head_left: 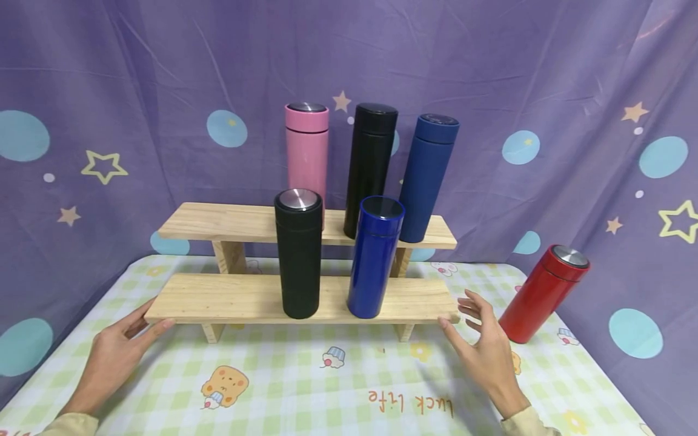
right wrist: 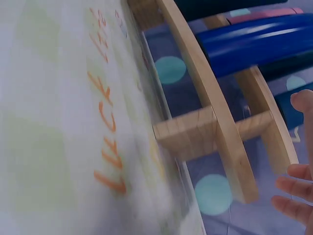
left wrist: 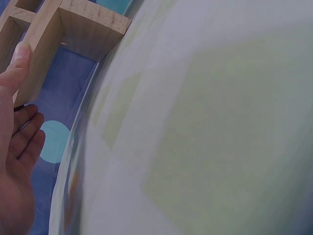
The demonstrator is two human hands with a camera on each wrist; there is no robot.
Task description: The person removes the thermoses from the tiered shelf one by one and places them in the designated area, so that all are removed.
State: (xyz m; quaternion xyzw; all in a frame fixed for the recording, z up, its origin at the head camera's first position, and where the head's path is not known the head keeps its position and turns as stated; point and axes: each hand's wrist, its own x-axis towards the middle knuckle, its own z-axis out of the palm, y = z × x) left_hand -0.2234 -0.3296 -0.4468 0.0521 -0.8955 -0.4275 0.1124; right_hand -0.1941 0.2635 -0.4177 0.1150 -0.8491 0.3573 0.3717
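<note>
A two-tier wooden shelf (head_left: 212, 298) stands on the table. My left hand (head_left: 117, 351) holds the left end of its lower board, thumb at the front edge and fingers round the end; the left wrist view shows this thumb (left wrist: 18, 63) against the wood. By the board's right end is my right hand (head_left: 485, 348), fingers spread and apart from the wood in the right wrist view. The lower board bears a black thermos (head_left: 300, 260) and a shiny blue thermos (head_left: 375, 260). Above stand a pink thermos (head_left: 307, 157), another black thermos (head_left: 371, 169) and a matte navy thermos (head_left: 428, 181).
A red thermos (head_left: 542, 297) stands on the table just right of my right hand. A green-and-white checked tablecloth (head_left: 283, 393) with printed cartoons and lettering covers the table. Behind hangs a purple curtain (head_left: 163, 72) with stars and dots.
</note>
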